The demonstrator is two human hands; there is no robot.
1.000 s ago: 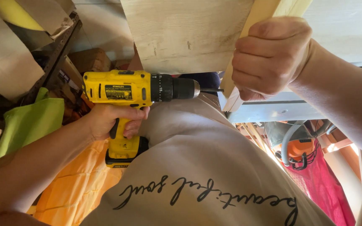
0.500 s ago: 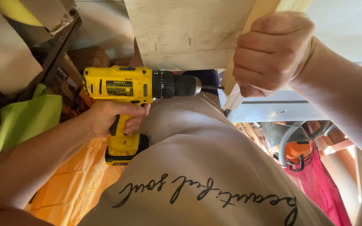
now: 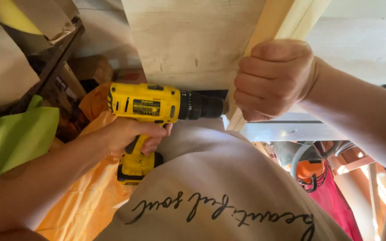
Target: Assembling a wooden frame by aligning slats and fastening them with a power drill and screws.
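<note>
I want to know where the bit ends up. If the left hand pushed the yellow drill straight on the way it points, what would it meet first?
The left hand aims the yellow drill rightward; its black chuck sits against the edge of the pale wooden strip gripped by the right hand. That strip comes first, though the bit itself is hidden.

Cluttered workshop, dark shelf frame (image 3: 54,58) at left (boards stacked against it), pale wall (image 3: 362,40), warm daylight

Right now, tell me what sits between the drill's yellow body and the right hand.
In the head view: the drill's black chuck, then the pale wood strip that the right hand grips.
</note>
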